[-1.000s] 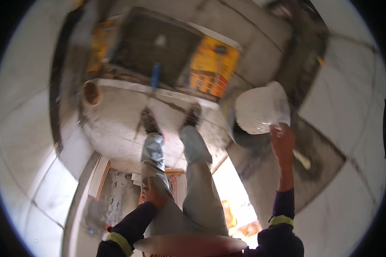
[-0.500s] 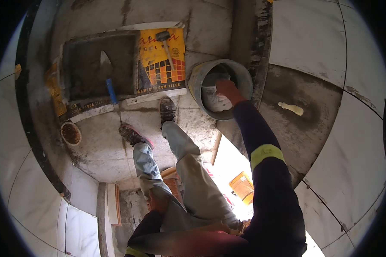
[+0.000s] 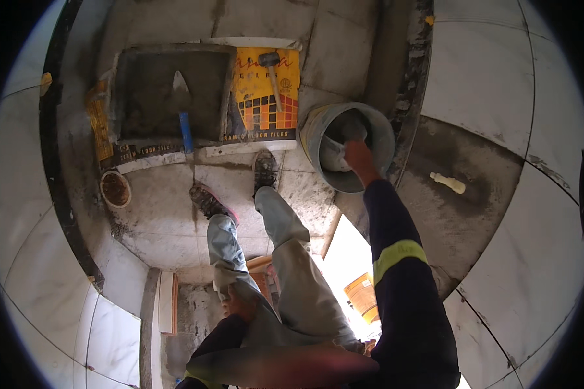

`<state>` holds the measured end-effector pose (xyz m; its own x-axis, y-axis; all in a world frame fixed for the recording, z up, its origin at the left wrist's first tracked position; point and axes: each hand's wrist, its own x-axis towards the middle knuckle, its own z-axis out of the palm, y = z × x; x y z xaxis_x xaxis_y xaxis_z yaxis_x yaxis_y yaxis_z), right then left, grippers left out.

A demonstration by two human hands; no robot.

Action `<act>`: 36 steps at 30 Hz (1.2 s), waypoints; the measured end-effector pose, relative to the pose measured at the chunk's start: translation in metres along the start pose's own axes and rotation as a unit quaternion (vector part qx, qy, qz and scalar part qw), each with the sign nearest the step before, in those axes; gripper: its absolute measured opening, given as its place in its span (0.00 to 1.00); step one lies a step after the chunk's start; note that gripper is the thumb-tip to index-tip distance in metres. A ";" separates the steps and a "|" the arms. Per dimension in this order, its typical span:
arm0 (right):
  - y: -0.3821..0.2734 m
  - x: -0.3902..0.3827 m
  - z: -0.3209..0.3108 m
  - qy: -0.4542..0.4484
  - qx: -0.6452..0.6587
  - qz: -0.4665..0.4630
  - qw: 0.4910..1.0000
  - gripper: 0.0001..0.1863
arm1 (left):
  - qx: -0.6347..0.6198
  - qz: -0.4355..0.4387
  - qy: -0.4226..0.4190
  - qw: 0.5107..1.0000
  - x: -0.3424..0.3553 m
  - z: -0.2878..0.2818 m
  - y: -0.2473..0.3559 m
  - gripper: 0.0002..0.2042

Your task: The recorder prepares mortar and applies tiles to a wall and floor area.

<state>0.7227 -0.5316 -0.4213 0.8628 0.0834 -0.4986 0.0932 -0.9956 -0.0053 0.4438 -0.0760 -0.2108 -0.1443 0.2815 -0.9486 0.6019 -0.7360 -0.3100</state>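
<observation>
My right hand [image 3: 358,159] reaches inside a round grey bucket [image 3: 312,144] that leans a little. Its fingers are closed around a grey scoop-like tool [image 3: 353,124], whose exact kind is hard to make out. Pale grey material [image 3: 334,155] lies in the bucket beside the hand. On my trousers [image 3: 284,266], near the knee, rests my left hand [image 3: 239,306], holding nothing, its fingers spread on the cloth. A pointed trowel with a blue handle [image 3: 185,132] lies across the edge of a dark framed slab of wet-looking mortar [image 3: 143,97].
A black-headed mallet [image 3: 276,87] lies on yellow tile cardboard [image 3: 256,117]. Left of my shoes [image 3: 213,201] stands a small round tub [image 3: 115,188] with brown contents. A pale bottle-shaped piece [image 3: 448,182] lies right of the bucket. White tiled walls [image 3: 486,71] flank both sides.
My right hand has shifted toward me within the bucket, and the tool has turned, its dark side now showing past the fingers. The whole view has slid slightly; my left hand stays on the leg.
</observation>
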 end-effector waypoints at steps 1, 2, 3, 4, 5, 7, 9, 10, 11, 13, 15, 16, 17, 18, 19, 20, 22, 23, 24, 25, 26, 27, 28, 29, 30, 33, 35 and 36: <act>0.022 -0.019 0.000 0.041 -0.017 -0.021 0.999 0.07 | 0.005 0.030 -0.008 1.000 0.002 0.006 0.005 0.52; 0.045 -0.040 -0.004 0.060 -0.021 -0.027 0.998 0.07 | 0.008 0.057 -0.014 0.998 0.008 0.013 0.008 0.52; 0.050 -0.052 -0.009 0.083 -0.010 -0.047 0.995 0.07 | -0.013 0.056 -0.009 0.998 0.052 0.039 -0.007 0.52; 0.033 -0.068 -0.014 0.062 -0.037 -0.064 0.995 0.09 | 0.034 0.241 0.050 0.969 0.091 0.067 -0.051 0.53; 0.035 -0.084 -0.025 0.084 -0.047 -0.044 0.994 0.10 | 0.086 0.423 0.110 0.895 0.126 0.093 -0.068 0.54; -0.013 -0.103 -0.047 0.108 0.148 0.188 0.965 0.09 | 0.019 0.351 0.110 0.930 0.139 0.104 -0.100 0.50; -0.020 -0.137 -0.100 0.064 0.108 0.131 0.983 0.09 | -0.051 0.320 0.071 0.943 0.122 0.099 -0.068 0.46; 0.001 -0.157 -0.137 0.067 0.066 0.137 0.986 0.08 | -0.099 0.264 0.020 0.959 0.098 0.076 -0.017 0.45; -0.001 -0.167 -0.172 0.074 0.049 0.134 0.987 0.08 | -0.140 0.194 -0.022 0.971 0.061 0.064 -0.011 0.44; -0.039 -0.169 -0.225 0.108 0.078 0.011 0.991 0.08 | -0.140 0.188 -0.009 0.972 0.037 0.032 -0.007 0.47; -0.073 -0.155 -0.250 0.101 0.079 -0.043 0.991 0.10 | -0.142 0.167 0.007 0.976 0.031 0.029 -0.016 0.49; -0.088 -0.149 -0.256 0.092 0.076 -0.079 0.990 0.12 | -0.122 0.125 0.011 0.985 0.034 0.034 -0.020 0.50; -0.102 -0.139 -0.258 0.093 0.072 -0.091 0.989 0.12 | -0.100 0.088 0.013 0.991 0.039 0.039 -0.022 0.51; -0.112 -0.125 -0.260 0.071 0.065 -0.105 0.990 0.12 | -0.074 0.053 0.016 0.996 0.044 0.042 -0.020 0.52; -0.124 -0.110 -0.261 0.048 0.059 -0.119 0.990 0.12 | -0.047 0.017 0.019 0.999 0.049 0.045 -0.020 0.54; -0.140 -0.094 -0.256 0.048 0.045 -0.144 0.987 0.11 | -0.021 -0.019 0.017 0.999 0.053 0.050 -0.019 0.55; -0.163 -0.050 -0.236 0.059 0.012 -0.210 0.976 0.09 | -0.025 -0.020 0.012 0.999 0.050 0.048 -0.012 0.55; -0.171 -0.028 -0.224 0.067 -0.007 -0.249 0.966 0.08 | -0.018 -0.023 0.008 1.000 0.045 0.045 -0.009 0.54; -0.187 -0.006 -0.216 0.051 -0.034 -0.267 0.962 0.08 | -0.025 -0.025 0.005 0.999 0.040 0.037 -0.008 0.54; -0.203 0.015 -0.210 0.037 -0.062 -0.285 0.956 0.07 | -0.035 -0.013 0.003 0.999 0.034 0.028 -0.006 0.54; -0.217 0.040 -0.196 0.031 -0.086 -0.319 0.943 0.07 | -0.043 -0.004 0.001 0.999 0.030 0.025 -0.007 0.54; -0.233 0.062 -0.184 0.024 -0.107 -0.355 0.929 0.07 | -0.048 -0.009 -0.003 0.999 0.030 0.030 -0.011 0.54; -0.258 0.080 -0.177 0.012 -0.131 -0.392 0.911 0.08 | -0.061 -0.004 0.019 0.998 0.030 0.036 -0.015 0.54; -0.283 0.096 -0.172 0.003 -0.158 -0.427 0.891 0.08 | -0.075 0.004 0.042 0.996 0.031 0.040 -0.017 0.54; -0.300 0.113 -0.166 -0.007 -0.198 -0.426 0.883 0.08 | -0.079 0.005 0.038 0.996 0.032 0.042 -0.014 0.54; -0.367 0.135 -0.158 -0.049 -0.269 -0.415 0.868 0.08 | -0.100 -0.007 0.048 0.994 0.033 0.045 -0.011 0.53; -0.397 0.143 -0.162 -0.075 -0.309 -0.397 0.861 0.09 | -0.077 -0.030 0.055 0.995 0.033 0.044 -0.004 0.53; -0.408 0.147 -0.164 -0.082 -0.318 -0.397 0.857 0.09 | -0.081 -0.029 0.053 0.995 0.035 0.045 -0.003 0.53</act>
<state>0.8927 -0.1059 -0.3504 0.3248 0.6658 -0.6717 0.9158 -0.3988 0.0475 0.4013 -0.0919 -0.2459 -0.1039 0.3911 -0.9145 0.7149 -0.6099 -0.3420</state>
